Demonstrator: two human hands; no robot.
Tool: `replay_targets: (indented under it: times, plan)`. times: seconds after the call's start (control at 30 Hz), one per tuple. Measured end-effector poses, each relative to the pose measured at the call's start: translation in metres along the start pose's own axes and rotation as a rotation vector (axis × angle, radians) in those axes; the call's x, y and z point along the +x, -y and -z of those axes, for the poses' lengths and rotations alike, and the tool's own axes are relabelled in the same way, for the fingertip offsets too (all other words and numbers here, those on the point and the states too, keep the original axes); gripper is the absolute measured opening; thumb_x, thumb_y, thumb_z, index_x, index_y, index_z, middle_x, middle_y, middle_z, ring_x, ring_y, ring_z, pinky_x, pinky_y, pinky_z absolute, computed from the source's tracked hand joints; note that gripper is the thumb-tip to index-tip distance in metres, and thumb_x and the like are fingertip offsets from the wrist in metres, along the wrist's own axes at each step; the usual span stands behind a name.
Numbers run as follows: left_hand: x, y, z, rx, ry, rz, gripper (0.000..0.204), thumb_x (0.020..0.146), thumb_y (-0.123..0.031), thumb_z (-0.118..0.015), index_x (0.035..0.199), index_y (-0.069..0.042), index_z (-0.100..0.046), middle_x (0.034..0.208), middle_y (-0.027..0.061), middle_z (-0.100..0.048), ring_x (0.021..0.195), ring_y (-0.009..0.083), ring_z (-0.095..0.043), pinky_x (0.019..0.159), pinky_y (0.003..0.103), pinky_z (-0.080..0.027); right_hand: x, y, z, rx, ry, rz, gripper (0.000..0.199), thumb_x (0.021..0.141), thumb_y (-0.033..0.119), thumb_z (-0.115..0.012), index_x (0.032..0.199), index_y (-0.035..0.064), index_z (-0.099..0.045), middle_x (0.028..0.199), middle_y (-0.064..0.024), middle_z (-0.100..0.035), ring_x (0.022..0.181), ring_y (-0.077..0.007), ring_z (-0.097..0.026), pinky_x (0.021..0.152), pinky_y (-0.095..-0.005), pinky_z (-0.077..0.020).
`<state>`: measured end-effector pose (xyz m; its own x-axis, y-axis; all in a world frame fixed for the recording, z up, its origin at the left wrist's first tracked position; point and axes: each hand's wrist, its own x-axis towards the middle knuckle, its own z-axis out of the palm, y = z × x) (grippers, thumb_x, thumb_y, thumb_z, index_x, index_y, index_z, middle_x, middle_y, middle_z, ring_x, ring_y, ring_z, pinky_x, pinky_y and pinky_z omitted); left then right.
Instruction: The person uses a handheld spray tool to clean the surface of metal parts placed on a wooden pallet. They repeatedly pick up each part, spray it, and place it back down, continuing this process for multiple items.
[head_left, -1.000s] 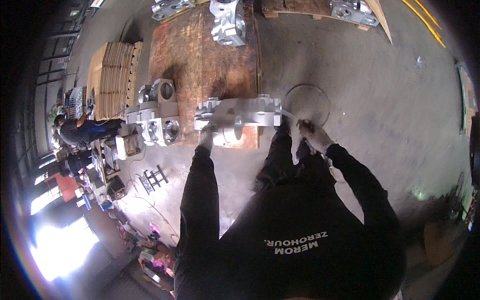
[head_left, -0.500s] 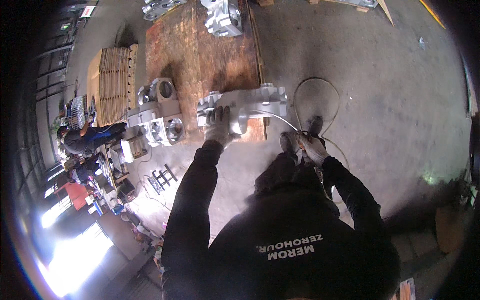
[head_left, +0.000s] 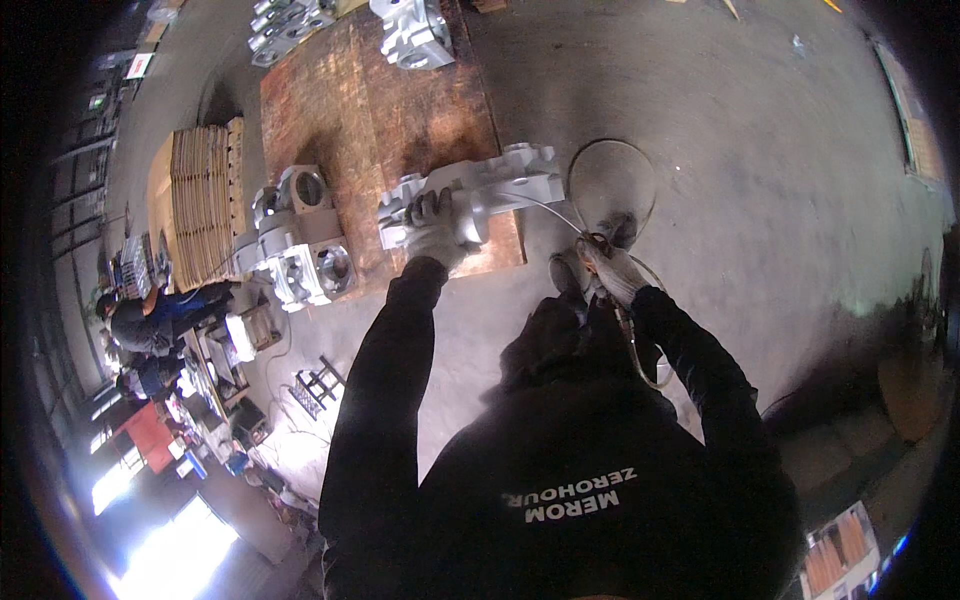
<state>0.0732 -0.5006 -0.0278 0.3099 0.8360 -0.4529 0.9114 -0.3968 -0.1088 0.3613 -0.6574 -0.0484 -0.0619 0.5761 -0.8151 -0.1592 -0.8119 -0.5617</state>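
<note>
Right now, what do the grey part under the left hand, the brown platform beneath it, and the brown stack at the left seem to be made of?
Grey part: probably cast metal, from its matte silver skin and rounded contours; which metal, I cannot tell.
Brown platform: likely wood, worn, given its blotchy stains and long seam.
Brown stack: apparently plain matte cardboard, in many thin tan layers.
</note>
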Motion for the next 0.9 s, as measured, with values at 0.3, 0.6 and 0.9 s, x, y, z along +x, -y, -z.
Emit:
replay_targets:
  times: [0.3, 0.6, 0.9]
  plan:
    - [0.0, -0.002, 0.003, 0.031, 0.035, 0.005, 0.126, 0.057, -0.063, -0.08, 0.152, -0.008, -0.018, 0.152, 0.0188, -0.027, 0.143, 0.0362, -0.018, 0.117, 0.051, -0.009, 0.006, -0.004, 0.013, -0.003, 0.047, -0.018, 0.043, 0.095, 0.051, -0.054, 0.091, 0.0086, -0.061, 0.062, 0.0028, -0.05, 0.048, -0.0085, -0.045, 0.043, -0.0273, -0.0344]
    - [0.008, 0.008, -0.014, 0.05, 0.09, 0.048, 0.133, 0.053, -0.069, -0.079, 0.155, -0.015, -0.013, 0.157, 0.0187, -0.017, 0.145, 0.0386, -0.012, 0.116, 0.054, -0.007, 0.007, 0.013, 0.017, -0.007, 0.07, 0.076, 0.039, 0.094, 0.048, -0.058, 0.083, 0.0106, -0.06, 0.059, 0.004, -0.049, 0.047, -0.0079, -0.044, 0.041, -0.0269, -0.0318]
    - [0.006, -0.005, 0.006, 0.07, 0.124, 0.016, 0.13, 0.058, -0.072, -0.075, 0.155, -0.014, -0.011, 0.158, 0.0193, -0.014, 0.145, 0.0389, -0.01, 0.115, 0.055, -0.005, 0.005, 0.018, 0.036, 0.012, 0.103, -0.105, 0.032, 0.097, 0.039, -0.055, 0.083, 0.01, -0.056, 0.06, 0.0011, -0.051, 0.045, -0.0087, -0.046, 0.04, -0.0257, -0.0348]
